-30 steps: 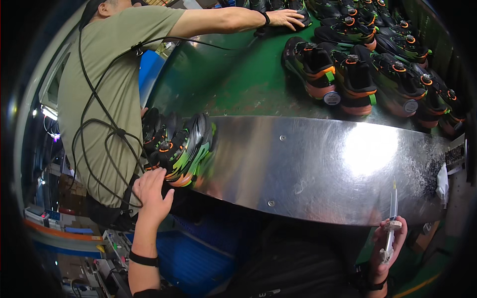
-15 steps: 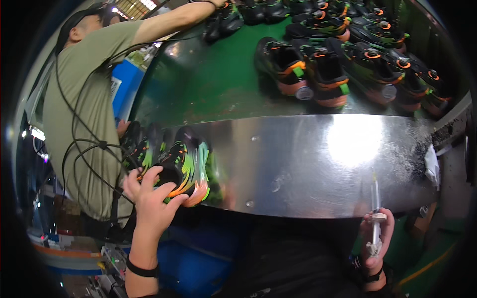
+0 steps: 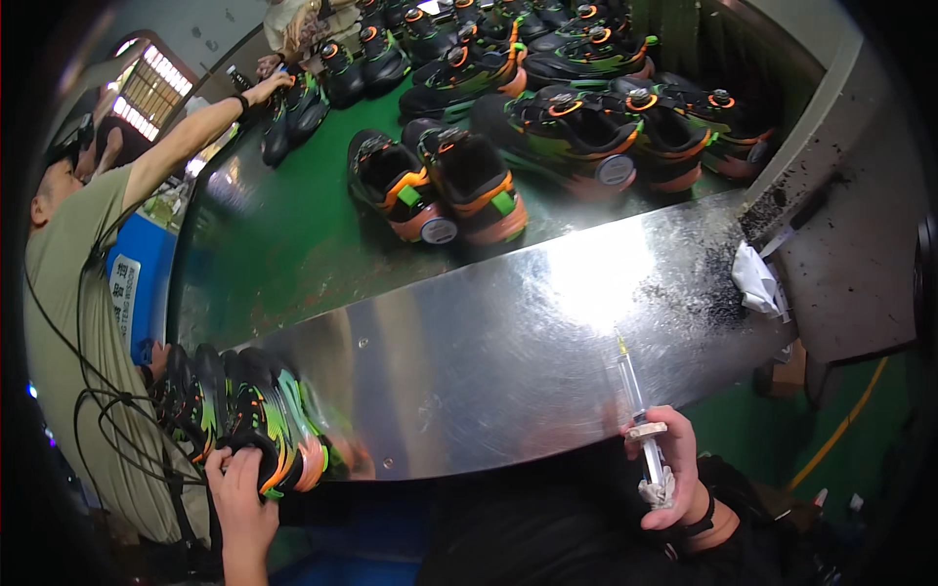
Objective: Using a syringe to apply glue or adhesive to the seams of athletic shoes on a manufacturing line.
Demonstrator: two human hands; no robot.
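Observation:
At the near left end of the metal ledge, my left hand (image 3: 239, 498) is closed on the heel of a black sneaker (image 3: 266, 425) with green and orange streaks, its fingers hooked in the shoe's opening. Other sneakers (image 3: 200, 396) of this kind stand close beside it. My right hand (image 3: 676, 469), past the ledge's near edge on the right, grips a clear syringe (image 3: 633, 386). Its yellow tip points up and away over the ledge, touching nothing that I can see. Whitish wrapping covers the flange and plunger end.
Many matching sneakers (image 3: 469, 186) crowd the green conveyor belt (image 3: 293, 239) beyond the metal ledge (image 3: 469, 391). A co-worker (image 3: 88, 313) at the left reaches to shoes at the far end. Loose black cables (image 3: 107, 400) hang there. Crumpled white paper (image 3: 757, 283) lies at the ledge's right end.
My left hand, spread at the sneaker's heel before, now has its fingers closed in the opening. The syringe stays in my right hand, tilted a bit more leftward. The view has swung.

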